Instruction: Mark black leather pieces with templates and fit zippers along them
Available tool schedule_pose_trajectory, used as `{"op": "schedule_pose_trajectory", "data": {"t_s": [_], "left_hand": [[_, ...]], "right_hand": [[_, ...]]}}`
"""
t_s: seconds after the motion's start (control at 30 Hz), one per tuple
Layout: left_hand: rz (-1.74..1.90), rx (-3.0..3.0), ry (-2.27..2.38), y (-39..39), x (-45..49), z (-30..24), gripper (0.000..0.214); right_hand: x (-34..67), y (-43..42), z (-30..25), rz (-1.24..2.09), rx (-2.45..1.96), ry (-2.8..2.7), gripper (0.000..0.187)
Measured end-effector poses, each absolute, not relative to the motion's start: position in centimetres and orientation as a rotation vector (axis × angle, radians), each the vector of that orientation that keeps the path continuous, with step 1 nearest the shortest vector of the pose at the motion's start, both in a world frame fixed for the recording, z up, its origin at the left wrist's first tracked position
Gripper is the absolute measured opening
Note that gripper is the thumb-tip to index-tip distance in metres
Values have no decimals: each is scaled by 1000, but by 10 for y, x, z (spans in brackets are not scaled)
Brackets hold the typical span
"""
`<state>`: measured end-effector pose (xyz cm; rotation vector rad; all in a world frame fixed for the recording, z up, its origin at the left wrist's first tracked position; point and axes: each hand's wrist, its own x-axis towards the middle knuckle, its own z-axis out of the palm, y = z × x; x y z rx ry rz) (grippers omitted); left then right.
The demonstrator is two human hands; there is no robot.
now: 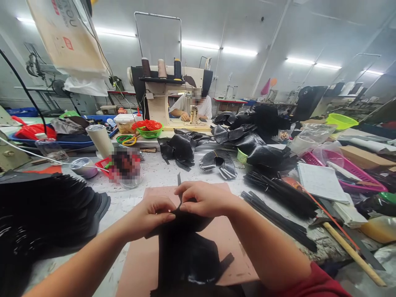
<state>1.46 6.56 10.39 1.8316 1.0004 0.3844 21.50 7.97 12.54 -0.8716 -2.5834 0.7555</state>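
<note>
My left hand [154,214] pinches the upper edge of a black leather piece [185,231] over a pink board [139,255]. Close beside it, my right hand [201,200] has its thumb and fingers closed on the same edge, by a narrow black strip [179,180] that sticks up between the hands. Below them, a shiny black leather panel [202,258] lies on the board, with a strip end [227,262] jutting out to the right. The fingertips partly cover the edge where strip and leather meet.
A stack of black pieces [74,210] stands at left. Bundles of black strips [278,194] and a hammer [352,253] lie at right. Curved black pieces [216,163] lie beyond the board. A co-worker [198,108] sits behind a sewing machine [157,95].
</note>
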Motion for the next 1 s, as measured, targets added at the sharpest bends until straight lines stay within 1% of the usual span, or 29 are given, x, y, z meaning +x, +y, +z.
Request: {"op": "schedule_pose_trajectory", "data": {"t_s": [0.13,0.27,0.3,0.53,0.73,0.83,1.0], "left_hand": [[332,1906,1014,67,17,109,27],[364,2088,1010,69,21,117,15],[394,2101,1023,69,22,118,17],[604,1814,1168,66,17,111,29],[655,1781,1184,63,17,106,25],[635,1811,1111,66,17,109,23],[473,2013,974,71,20,123,22]], "right_hand": [[209,71,128,607,-922,-2608,15],[203,61,129,429,-1075,-2612,16],[203,60,128,410,-1100,-2599,16],[210,64,125,468,-1118,-2386,23],[210,65,123,485,-1089,-2362,21],[211,64,123,458,-1099,-2361,20],[208,59,125,435,-1081,-2428,18]]}}
